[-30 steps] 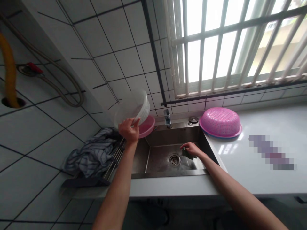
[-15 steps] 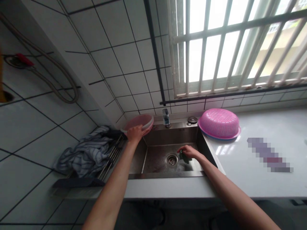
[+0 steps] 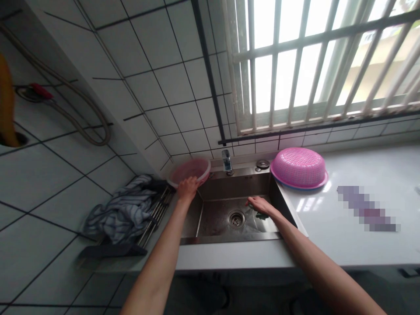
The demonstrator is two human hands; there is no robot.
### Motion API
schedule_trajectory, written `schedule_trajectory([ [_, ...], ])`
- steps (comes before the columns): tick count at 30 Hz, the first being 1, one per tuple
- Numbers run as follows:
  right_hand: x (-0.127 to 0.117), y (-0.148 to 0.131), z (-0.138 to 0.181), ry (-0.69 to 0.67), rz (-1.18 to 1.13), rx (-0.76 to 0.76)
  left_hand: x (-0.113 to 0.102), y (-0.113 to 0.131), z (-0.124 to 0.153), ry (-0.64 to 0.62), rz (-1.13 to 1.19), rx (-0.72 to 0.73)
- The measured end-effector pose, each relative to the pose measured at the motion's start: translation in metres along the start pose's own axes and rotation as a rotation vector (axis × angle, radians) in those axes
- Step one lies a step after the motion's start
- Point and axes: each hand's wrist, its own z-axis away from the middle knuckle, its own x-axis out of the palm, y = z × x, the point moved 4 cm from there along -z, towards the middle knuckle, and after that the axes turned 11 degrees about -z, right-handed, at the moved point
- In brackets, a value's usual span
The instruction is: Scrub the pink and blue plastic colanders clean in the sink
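My left hand (image 3: pixel 188 189) is closed over the near rim of a pink basin (image 3: pixel 188 169) that sits at the sink's back left corner. Low inside the steel sink (image 3: pixel 215 205), right of the drain (image 3: pixel 236 219), my right hand (image 3: pixel 260 205) is closed on some green leaves (image 3: pixel 262 215). Only a small part of the leaves shows below my fingers, so their exact kind is unclear. The faucet (image 3: pixel 226 161) stands behind the sink, between my two hands.
A pink strainer basket (image 3: pixel 299 168) lies upside down on the white counter (image 3: pixel 348 166), right of the sink. Farther right is a blurred-out item (image 3: pixel 367 209). A striped cloth (image 3: pixel 126 212) lies on a metal rack (image 3: pixel 153 223) at left. A drain cover (image 3: pixel 262 164) rests behind the sink.
My left hand has shifted slightly right along the basin's rim. My right hand has turned a little and moved slightly right, with the green leaves still in it.
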Motion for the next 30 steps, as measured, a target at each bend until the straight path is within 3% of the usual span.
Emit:
schedule_trajectory([
  [3,0.004,0.005,0.001,-0.068,0.055,0.036,-0.009,0.002,0.003,0.035,0.067,-0.032],
  [6,0.007,0.006,0.0,-0.042,0.13,0.023,-0.027,0.014,0.011,0.188,0.143,-0.054],
  [9,-0.001,0.002,-0.005,0.081,0.199,0.006,-0.035,0.047,0.029,0.355,0.202,-0.039],
  [11,-0.018,-0.002,-0.007,0.234,0.232,0.007,-0.027,0.076,0.045,0.39,0.286,-0.012],
  [13,-0.046,-0.004,-0.005,0.44,0.239,0.002,-0.009,0.105,0.059,0.295,0.362,0.042],
  [15,-0.076,-0.004,0.001,0.62,0.236,-0.008,0.014,0.126,0.068,0.072,0.451,0.104],
  [18,-0.113,0.003,0.013,0.719,0.339,0.087,0.036,0.13,0.074,-0.073,0.534,0.045],
  [24,-0.139,0.008,0.024,0.705,0.501,0.228,0.042,0.118,0.07,-0.073,0.603,-0.017],
  [30,-0.155,0.003,0.034,0.88,0.454,0.178,0.042,0.122,0.07,-0.097,0.637,-0.007],
])
